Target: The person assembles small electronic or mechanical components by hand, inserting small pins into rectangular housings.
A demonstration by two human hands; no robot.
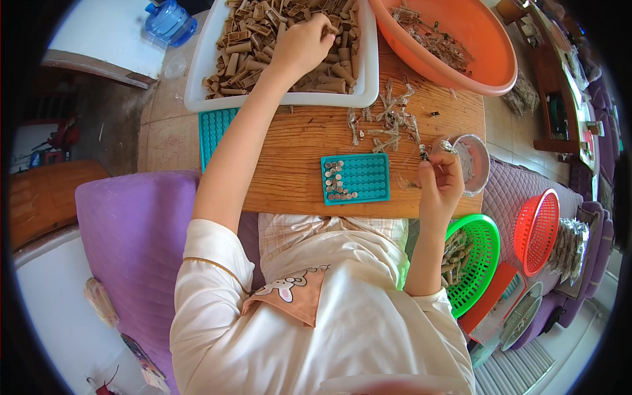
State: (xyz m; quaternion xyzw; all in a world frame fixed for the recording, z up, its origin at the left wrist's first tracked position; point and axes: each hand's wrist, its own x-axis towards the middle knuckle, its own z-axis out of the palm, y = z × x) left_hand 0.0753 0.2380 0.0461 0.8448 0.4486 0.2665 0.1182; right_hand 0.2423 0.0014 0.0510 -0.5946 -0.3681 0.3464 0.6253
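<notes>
My left hand (304, 47) reaches over a white plastic tub (197, 85) heaped with brown plastic shell pieces (247, 49). Its fingers are curled closed at the heap, on what looks like one brown shell piece. Above the right part of the table, my right hand (442, 178) pinches a small dark electronic part (423, 153) between thumb and finger. Loose clear-wrapped wired parts (395, 115) lie scattered just beyond it. Between my arms rests a teal compartment tray (368, 178), with several silver button cells (334, 181) along its left and front cells.
At the far right of the wooden table (289, 145), an orange basin (487, 76) holds more wired parts. A small round tub (479, 168) stands by my right hand. Another teal tray (214, 128) lies under my left forearm. Green (487, 263) and red (536, 230) baskets sit to the right.
</notes>
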